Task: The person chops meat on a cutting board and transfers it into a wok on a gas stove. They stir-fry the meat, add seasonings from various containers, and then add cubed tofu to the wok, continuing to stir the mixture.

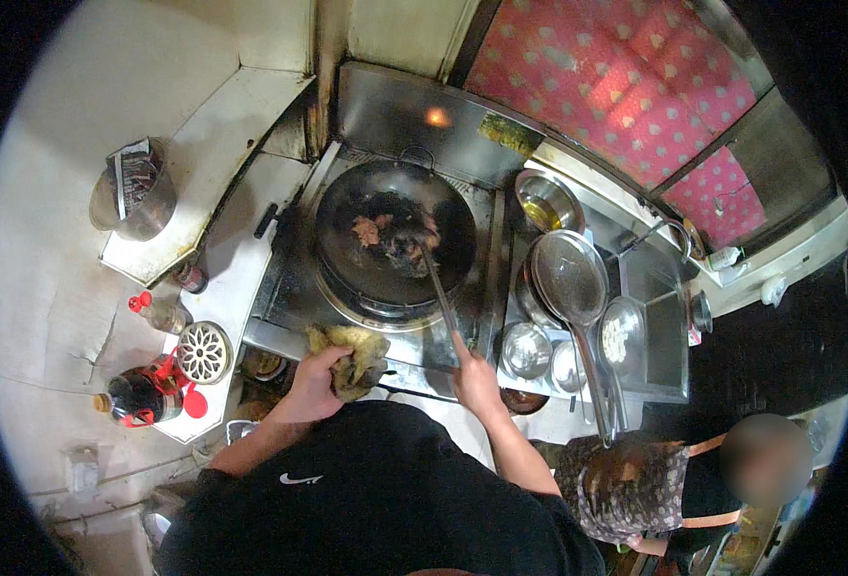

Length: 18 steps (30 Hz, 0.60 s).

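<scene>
My right hand [476,381] grips the handle of a metal cooking ladle [441,291], whose head is down in a large black wok [352,266]. Pieces of browned meat [368,230] lie around the ladle's head in the wok bottom. The wok sits on a stainless steel stove [280,317] and has a loop handle at its far rim. In my left hand [317,381] is a bunched, stained yellowish cloth [355,360], held at the stove's front edge just below the wok. The ladle's head is blurred and partly hidden among the food.
Strainers [569,277] rest over pots at the right, near steel bowls [527,351] and a basin holding yellow oil [543,212]. Bottles of dark sauce [143,396] crowd the left counter. A pot with a packet [139,205] stands on the ledge. Another person [626,482] is at lower right.
</scene>
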### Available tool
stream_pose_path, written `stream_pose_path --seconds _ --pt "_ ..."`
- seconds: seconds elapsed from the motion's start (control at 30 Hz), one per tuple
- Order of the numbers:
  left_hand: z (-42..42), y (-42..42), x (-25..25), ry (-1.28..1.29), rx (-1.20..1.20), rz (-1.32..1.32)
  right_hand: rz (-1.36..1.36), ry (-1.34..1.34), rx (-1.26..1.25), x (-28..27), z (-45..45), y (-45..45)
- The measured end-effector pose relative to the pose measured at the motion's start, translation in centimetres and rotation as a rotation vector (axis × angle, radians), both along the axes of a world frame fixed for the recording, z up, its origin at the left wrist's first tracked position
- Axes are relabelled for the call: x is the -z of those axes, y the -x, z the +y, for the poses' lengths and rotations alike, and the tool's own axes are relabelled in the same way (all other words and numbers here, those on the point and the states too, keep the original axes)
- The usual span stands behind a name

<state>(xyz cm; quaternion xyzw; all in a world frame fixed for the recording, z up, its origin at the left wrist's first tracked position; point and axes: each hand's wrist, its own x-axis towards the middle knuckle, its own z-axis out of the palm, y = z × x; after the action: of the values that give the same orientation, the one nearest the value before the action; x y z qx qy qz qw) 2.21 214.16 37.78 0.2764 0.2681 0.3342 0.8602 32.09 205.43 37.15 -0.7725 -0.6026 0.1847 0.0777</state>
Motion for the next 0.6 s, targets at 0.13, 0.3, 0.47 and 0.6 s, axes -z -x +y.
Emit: stream_pose_path --seconds 0.13,0.3,0.47,0.6 --pt "0.4 0.2 0.0 0.288 -0.035 -0.136 0.038 0.091 -0.063 -4.5 -5.5 0.7" --pt "0.1 -0.4 -1.8 -0.369 0.056 0.269 0.145 0.004 -0.058 0.0 1.3 -0.2" --pt "1.3 -0.1 -1.4 0.248 -0.052 -0.136 0.019 -0.001 -0.030 -1.2 -1.1 0.7" --pt "0.7 -0.5 -1.2 0.367 -0.084 -0.179 0.081 -0.007 -0.193 -4.0 -5.6 -0.3"
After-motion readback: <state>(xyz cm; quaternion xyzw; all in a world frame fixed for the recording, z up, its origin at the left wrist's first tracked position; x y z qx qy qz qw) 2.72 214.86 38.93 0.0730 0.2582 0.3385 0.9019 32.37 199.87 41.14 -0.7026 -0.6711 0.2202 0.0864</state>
